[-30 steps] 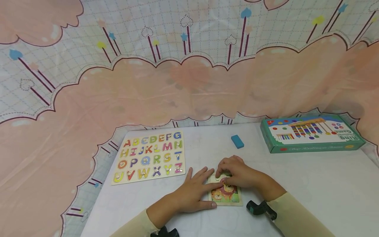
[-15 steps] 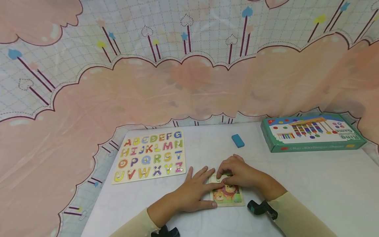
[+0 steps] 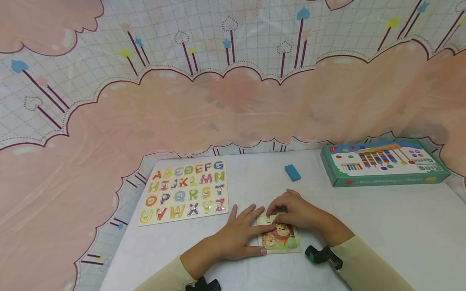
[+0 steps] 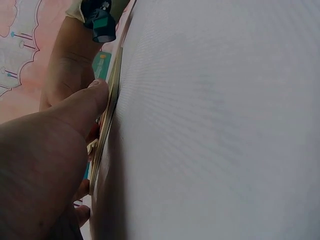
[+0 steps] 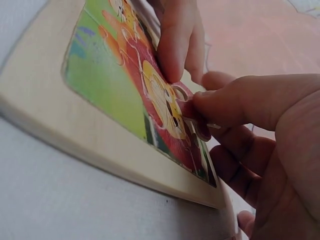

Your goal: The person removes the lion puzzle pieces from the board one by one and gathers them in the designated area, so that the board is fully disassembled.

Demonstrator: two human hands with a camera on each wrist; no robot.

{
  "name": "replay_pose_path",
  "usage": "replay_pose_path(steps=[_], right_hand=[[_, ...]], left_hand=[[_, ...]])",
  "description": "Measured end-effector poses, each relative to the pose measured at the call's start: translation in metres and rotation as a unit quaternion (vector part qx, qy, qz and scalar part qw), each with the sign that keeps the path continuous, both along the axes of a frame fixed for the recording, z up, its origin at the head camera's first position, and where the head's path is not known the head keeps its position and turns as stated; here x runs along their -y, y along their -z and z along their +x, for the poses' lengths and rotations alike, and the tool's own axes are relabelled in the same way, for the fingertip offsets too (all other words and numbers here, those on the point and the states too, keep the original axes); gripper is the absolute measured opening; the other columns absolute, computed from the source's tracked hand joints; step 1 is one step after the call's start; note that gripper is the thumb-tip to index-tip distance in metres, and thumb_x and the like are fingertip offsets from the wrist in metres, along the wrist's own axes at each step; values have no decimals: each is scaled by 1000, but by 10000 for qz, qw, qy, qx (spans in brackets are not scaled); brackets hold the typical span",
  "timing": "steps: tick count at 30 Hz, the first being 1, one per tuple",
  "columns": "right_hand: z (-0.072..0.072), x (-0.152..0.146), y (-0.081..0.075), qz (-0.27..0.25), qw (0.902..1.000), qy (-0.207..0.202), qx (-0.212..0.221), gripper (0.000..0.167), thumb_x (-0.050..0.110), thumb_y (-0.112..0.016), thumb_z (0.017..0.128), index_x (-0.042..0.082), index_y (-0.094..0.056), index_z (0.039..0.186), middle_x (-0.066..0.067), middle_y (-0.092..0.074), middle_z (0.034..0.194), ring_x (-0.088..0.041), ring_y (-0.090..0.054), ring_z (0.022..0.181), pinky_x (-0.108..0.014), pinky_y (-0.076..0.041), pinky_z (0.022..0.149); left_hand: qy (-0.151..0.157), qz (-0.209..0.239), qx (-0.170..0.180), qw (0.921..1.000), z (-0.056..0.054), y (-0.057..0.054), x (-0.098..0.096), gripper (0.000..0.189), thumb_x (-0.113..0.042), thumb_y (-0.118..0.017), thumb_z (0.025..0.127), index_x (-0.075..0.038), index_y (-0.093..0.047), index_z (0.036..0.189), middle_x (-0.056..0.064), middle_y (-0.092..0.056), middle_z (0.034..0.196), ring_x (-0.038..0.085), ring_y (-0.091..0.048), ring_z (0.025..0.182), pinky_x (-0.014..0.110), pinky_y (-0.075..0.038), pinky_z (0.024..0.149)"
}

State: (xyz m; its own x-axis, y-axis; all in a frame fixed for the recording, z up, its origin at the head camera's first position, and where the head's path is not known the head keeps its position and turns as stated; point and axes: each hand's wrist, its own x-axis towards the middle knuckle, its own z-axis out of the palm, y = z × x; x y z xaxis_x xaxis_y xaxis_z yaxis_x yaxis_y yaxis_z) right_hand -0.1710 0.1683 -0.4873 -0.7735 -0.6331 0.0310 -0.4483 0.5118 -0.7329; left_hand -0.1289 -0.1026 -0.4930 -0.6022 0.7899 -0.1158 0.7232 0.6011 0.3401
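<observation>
A small wooden jigsaw puzzle (image 3: 279, 242) with a lion picture lies on the white table between the hands. My left hand (image 3: 236, 239) rests with spread, straight fingers across its left side, the thumb at the lower left corner. In the left wrist view the left thumb (image 4: 90, 102) lies on the thin edge of the board. Over the upper part of the puzzle, my right hand (image 3: 296, 212) pinches a jigsaw piece (image 5: 201, 129) between thumb and fingers. This piece stands tilted above the picture beside the lion's face. Fingers partly hide it.
A wooden alphabet board (image 3: 183, 194) lies on the left of the white table (image 3: 382, 226). Behind the right hand is a blue block (image 3: 292, 173). A green game box (image 3: 386, 163) stands at the back right, before a patterned cloth backdrop (image 3: 233, 109).
The puzzle has shifted very slightly to the right. Both hands stay almost where they were, and a little more of the lion's face shows below the right thumb.
</observation>
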Motion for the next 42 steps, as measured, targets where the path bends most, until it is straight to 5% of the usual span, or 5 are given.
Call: replay_pose_path(steps=[15,18,22,28,42], right_hand=[[0,0,-4,-386,9984,273,318,17,7,-73,99,22,-80,100,15,-77,96,-13,-68,104,-72,-5,124],[0,-1,-7,-546,9953,580,552,14,8,-72,99,19,-81,101,11,-76,96,-17,-65,101,-66,-30,120],[0,-8,-13,-738,9887,934,914,12,9,-71,101,14,-80,106,3,-73,99,-21,-63,100,-46,-50,94],[-1,-32,-22,-936,9796,1194,1316,11,8,-67,103,7,-77,109,-8,-69,101,-28,-65,96,-35,-55,79],[5,-97,-27,-498,9769,1472,1467,13,9,-68,103,5,-76,113,-7,-72,101,-26,-66,90,-32,-56,76]], left_hand=[[34,-8,-84,10000,-1,2,1,66,-68,-56,103,-48,-40,163,3,-15,179,31,-9,165,79,-6,120],[18,-7,-77,10000,0,2,1,66,-67,-56,102,-49,-39,163,2,-15,179,31,-8,165,79,-5,120],[4,-18,-89,10000,0,2,1,66,-67,-56,102,-50,-38,163,2,-14,179,31,-8,165,79,-4,120],[25,-17,-98,9999,0,1,1,66,-66,-57,103,-50,-38,164,2,-15,179,31,-8,165,78,-5,120],[30,44,124,9999,0,-2,2,66,-64,-59,103,-49,-39,164,2,-14,179,31,-7,165,77,-2,121]])
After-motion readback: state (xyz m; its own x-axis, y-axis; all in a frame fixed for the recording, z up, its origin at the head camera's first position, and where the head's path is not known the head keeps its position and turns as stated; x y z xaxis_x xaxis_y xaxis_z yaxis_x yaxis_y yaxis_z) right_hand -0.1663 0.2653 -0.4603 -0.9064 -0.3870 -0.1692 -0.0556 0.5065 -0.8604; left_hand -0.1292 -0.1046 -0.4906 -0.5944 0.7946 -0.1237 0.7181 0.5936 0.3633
